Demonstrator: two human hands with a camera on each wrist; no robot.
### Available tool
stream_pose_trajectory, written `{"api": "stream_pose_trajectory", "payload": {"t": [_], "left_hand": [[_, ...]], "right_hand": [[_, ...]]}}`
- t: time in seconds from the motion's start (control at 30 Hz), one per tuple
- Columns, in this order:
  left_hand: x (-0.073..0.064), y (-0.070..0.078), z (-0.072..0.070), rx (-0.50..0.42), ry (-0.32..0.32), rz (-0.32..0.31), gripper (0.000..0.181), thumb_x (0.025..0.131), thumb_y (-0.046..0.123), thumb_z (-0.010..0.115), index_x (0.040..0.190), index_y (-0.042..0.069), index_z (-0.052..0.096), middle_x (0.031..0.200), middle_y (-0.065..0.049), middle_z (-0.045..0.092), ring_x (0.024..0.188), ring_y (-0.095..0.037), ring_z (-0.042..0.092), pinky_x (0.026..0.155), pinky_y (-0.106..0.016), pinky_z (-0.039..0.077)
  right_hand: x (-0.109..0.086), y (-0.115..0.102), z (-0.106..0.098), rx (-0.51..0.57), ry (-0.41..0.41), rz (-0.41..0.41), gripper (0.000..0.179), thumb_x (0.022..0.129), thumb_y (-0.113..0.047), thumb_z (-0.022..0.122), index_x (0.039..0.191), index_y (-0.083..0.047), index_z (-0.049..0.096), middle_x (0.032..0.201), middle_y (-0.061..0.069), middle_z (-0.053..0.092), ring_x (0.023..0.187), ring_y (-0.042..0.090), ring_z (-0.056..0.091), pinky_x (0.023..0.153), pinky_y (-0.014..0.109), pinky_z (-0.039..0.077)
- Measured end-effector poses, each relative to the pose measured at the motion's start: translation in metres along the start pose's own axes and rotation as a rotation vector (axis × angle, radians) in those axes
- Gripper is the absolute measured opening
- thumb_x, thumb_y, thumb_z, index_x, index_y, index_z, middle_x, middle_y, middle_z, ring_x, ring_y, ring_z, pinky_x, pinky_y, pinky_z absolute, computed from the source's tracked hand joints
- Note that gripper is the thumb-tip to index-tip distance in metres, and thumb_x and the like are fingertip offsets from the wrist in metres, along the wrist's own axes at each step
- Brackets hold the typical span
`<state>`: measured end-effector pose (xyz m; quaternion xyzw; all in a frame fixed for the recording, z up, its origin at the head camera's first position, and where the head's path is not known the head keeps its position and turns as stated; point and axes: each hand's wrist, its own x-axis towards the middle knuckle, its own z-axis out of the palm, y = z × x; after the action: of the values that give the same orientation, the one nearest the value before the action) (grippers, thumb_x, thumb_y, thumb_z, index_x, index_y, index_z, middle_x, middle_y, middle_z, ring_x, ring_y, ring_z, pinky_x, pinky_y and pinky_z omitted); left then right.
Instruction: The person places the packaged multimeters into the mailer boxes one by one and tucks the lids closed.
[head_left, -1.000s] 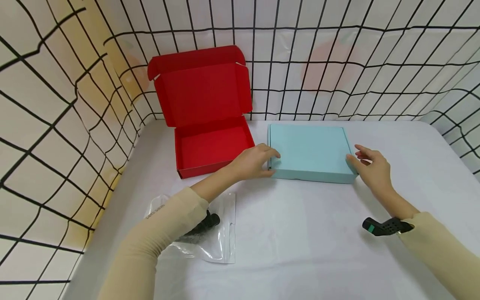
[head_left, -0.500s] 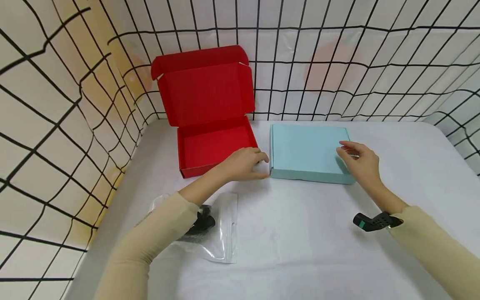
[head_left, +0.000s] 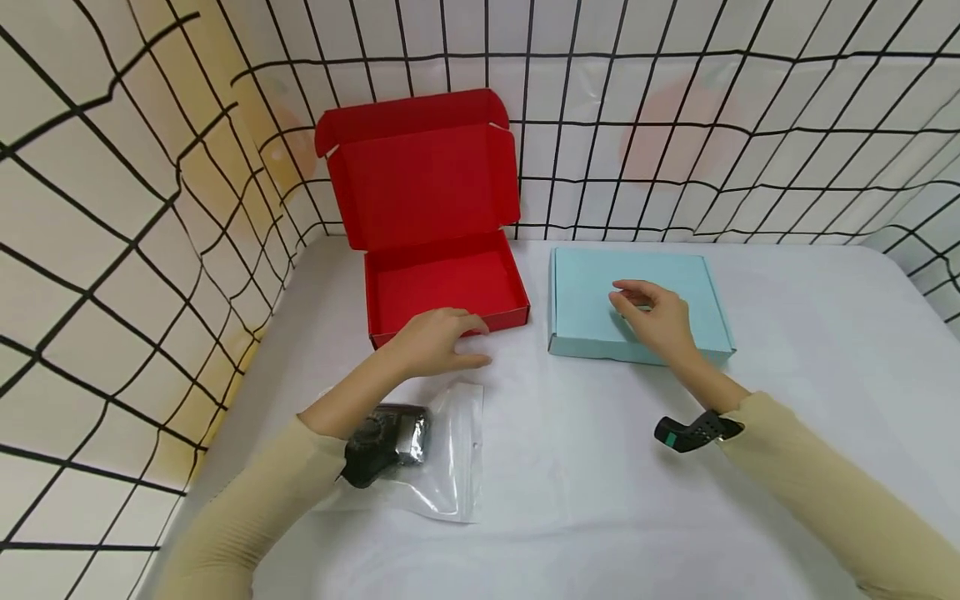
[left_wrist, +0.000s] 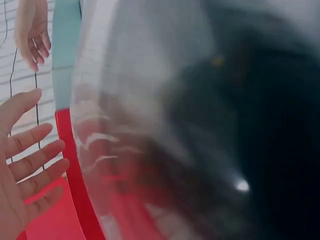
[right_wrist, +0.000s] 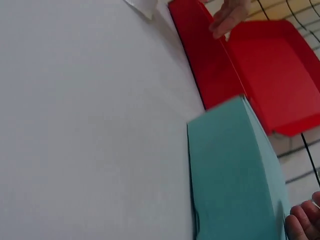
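Observation:
A light-blue box (head_left: 592,275) lies closed on the white table. Above its top hovers my right hand (head_left: 656,318), fingers loosely bent, nothing held. The red box (head_left: 446,287) stands left of it with lid raised, no contents visible. My left hand (head_left: 442,343) is near the red box's front edge, thumb and fingers apart, holding nothing; the left wrist view shows the same spread hand (left_wrist: 30,170). Beneath my left forearm lies a clear zip bag (head_left: 453,467) with a dark item inside, partly hidden; its kind cannot be made out.
A black wire grid (head_left: 570,125) runs along the back and sides of the white table (head_left: 570,500). Black straps with devices sit on both wrists, such as the right wrist camera (head_left: 693,432). The red lid (head_left: 427,179) rises close to the back grid.
Both hands have moved left. My left hand has left the blue box's left edge; my right has come from its right edge to above its top. The boxes stay on the table.

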<state>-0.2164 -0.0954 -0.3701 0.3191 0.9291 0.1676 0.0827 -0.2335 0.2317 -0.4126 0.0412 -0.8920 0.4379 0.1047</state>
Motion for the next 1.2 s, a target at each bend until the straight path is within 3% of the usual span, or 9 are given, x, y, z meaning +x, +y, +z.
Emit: {"api": "stream_pose_trajectory", "payload": {"t": [0.13, 0.37, 0.6, 0.77, 0.93, 1.03, 1.2], "left_hand": [[-0.022, -0.011, -0.005, -0.014, 0.019, -0.043, 0.041, 0.078, 0.038, 0.068, 0.112, 0.014, 0.063, 0.106, -0.002, 0.064, 0.098, -0.021, 0.059, 0.086, -0.035, 0.048], [-0.059, -0.033, -0.018, -0.047, 0.085, -0.147, 0.042, 0.080, 0.040, 0.066, 0.112, 0.013, 0.062, 0.109, -0.002, 0.064, 0.102, -0.021, 0.058, 0.086, -0.038, 0.047], [-0.077, -0.042, -0.024, -0.063, 0.102, -0.180, 0.045, 0.081, 0.039, 0.064, 0.116, 0.010, 0.060, 0.107, -0.003, 0.065, 0.093, -0.022, 0.059, 0.080, -0.037, 0.049], [-0.083, -0.043, -0.020, -0.079, 0.053, -0.217, 0.044, 0.081, 0.040, 0.064, 0.116, 0.013, 0.061, 0.107, -0.003, 0.065, 0.098, -0.022, 0.058, 0.084, -0.038, 0.048], [-0.096, -0.039, -0.012, -0.090, 0.022, -0.187, 0.044, 0.080, 0.039, 0.065, 0.115, 0.013, 0.061, 0.109, -0.002, 0.065, 0.102, -0.022, 0.059, 0.087, -0.040, 0.047], [-0.104, -0.038, -0.005, -0.084, 0.018, -0.162, 0.043, 0.080, 0.038, 0.066, 0.114, 0.013, 0.061, 0.106, -0.001, 0.065, 0.100, -0.021, 0.059, 0.086, -0.039, 0.047], [-0.116, -0.039, 0.007, -0.043, 0.049, -0.176, 0.039, 0.079, 0.040, 0.066, 0.110, 0.016, 0.062, 0.095, 0.001, 0.065, 0.090, -0.017, 0.059, 0.078, -0.036, 0.048]], "right_hand": [[-0.003, -0.033, 0.015, 0.017, -0.049, -0.012, 0.041, 0.088, -0.035, 0.058, 0.115, -0.004, 0.061, 0.104, 0.015, 0.064, 0.095, 0.023, 0.059, 0.078, 0.026, 0.050], [0.004, -0.057, 0.041, 0.079, -0.129, -0.030, 0.039, 0.088, -0.032, 0.059, 0.117, -0.006, 0.060, 0.110, 0.010, 0.063, 0.097, 0.020, 0.059, 0.084, 0.035, 0.051], [0.010, -0.070, 0.053, 0.081, -0.181, -0.036, 0.038, 0.089, -0.030, 0.056, 0.119, -0.006, 0.059, 0.115, 0.009, 0.060, 0.098, 0.022, 0.056, 0.084, 0.038, 0.051], [0.014, -0.075, 0.061, 0.057, -0.208, -0.025, 0.039, 0.089, -0.028, 0.056, 0.121, -0.007, 0.057, 0.114, 0.010, 0.061, 0.098, 0.024, 0.058, 0.080, 0.038, 0.052], [0.018, -0.079, 0.069, 0.007, -0.269, -0.027, 0.043, 0.089, -0.027, 0.055, 0.126, -0.005, 0.053, 0.118, 0.012, 0.059, 0.097, 0.026, 0.060, 0.077, 0.037, 0.053], [0.022, -0.081, 0.074, -0.036, -0.305, -0.042, 0.043, 0.090, -0.025, 0.055, 0.127, -0.003, 0.052, 0.121, 0.013, 0.057, 0.098, 0.027, 0.060, 0.078, 0.037, 0.053], [0.030, -0.084, 0.080, -0.098, -0.338, -0.049, 0.043, 0.090, -0.024, 0.053, 0.126, 0.000, 0.052, 0.121, 0.014, 0.058, 0.100, 0.027, 0.059, 0.073, 0.036, 0.054]]}}
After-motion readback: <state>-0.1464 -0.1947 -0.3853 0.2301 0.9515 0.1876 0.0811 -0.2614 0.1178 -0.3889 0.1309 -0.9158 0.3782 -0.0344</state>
